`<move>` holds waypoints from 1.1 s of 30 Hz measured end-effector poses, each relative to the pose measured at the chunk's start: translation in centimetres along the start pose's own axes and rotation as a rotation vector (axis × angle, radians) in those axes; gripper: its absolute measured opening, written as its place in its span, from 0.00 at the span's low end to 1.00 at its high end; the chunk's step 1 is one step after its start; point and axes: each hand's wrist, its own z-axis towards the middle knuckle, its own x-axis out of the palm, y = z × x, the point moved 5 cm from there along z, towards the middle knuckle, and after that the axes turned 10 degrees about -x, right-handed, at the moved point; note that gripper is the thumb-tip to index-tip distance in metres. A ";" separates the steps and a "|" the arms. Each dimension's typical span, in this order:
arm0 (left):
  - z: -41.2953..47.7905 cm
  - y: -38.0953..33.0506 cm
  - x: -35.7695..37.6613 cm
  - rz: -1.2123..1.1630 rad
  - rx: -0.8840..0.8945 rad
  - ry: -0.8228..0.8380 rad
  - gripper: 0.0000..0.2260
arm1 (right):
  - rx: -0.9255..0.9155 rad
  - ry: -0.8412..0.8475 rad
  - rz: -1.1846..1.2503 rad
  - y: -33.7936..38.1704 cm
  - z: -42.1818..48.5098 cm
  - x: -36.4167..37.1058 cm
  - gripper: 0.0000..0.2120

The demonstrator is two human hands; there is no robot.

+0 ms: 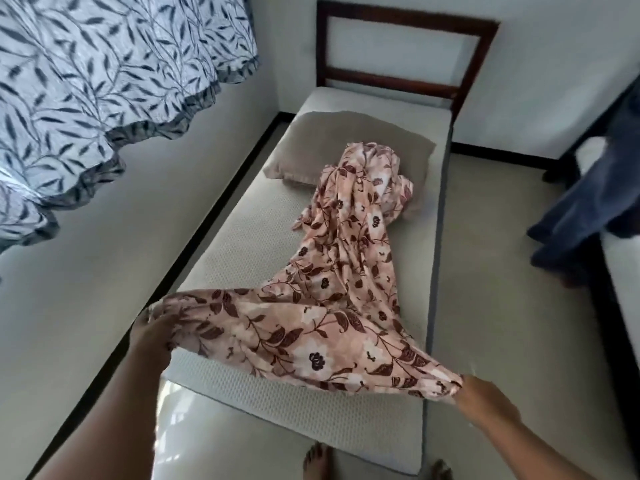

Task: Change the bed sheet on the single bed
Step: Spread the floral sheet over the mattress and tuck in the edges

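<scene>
A pink floral bed sheet point(332, 282) lies bunched along the bare white mattress point(242, 244) of the single bed, its far end heaped on a beige pillow point(304, 147). My left hand point(152, 330) grips one near corner of the sheet at the bed's left edge. My right hand point(481, 396) grips the other near corner off the bed's right side. Between my hands the sheet's near edge is stretched and lifted above the mattress foot. A dark wooden headboard point(405, 53) stands at the far end.
A wall runs along the bed's left side, with a leaf-patterned curtain point(97, 81) hanging above it. Blue cloth point(588, 206) drapes over a second bed at the right. Tiled floor point(502, 271) lies between the beds. My bare feet point(317, 462) stand at the foot.
</scene>
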 end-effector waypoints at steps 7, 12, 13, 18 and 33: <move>0.8 1.7 -3.0 0.129 -0.083 -0.005 0.13 | -0.102 -0.039 0.132 1.7 -5.6 4.3 0.20; -2.0 -0.3 -2.8 0.205 0.024 0.115 0.08 | -0.061 -0.132 0.190 0.8 -7.4 6.7 0.13; -2.5 -1.2 -2.7 0.179 0.049 0.155 0.10 | -0.039 -0.192 0.210 0.5 -7.5 6.7 0.12; -3.6 -4.9 -2.5 0.036 0.097 0.364 0.15 | -0.012 -0.607 0.270 -1.1 -9.9 7.3 0.13; 22.7 0.4 -12.1 0.387 -0.167 0.300 0.16 | 0.188 0.103 -0.119 14.7 -4.1 24.8 0.37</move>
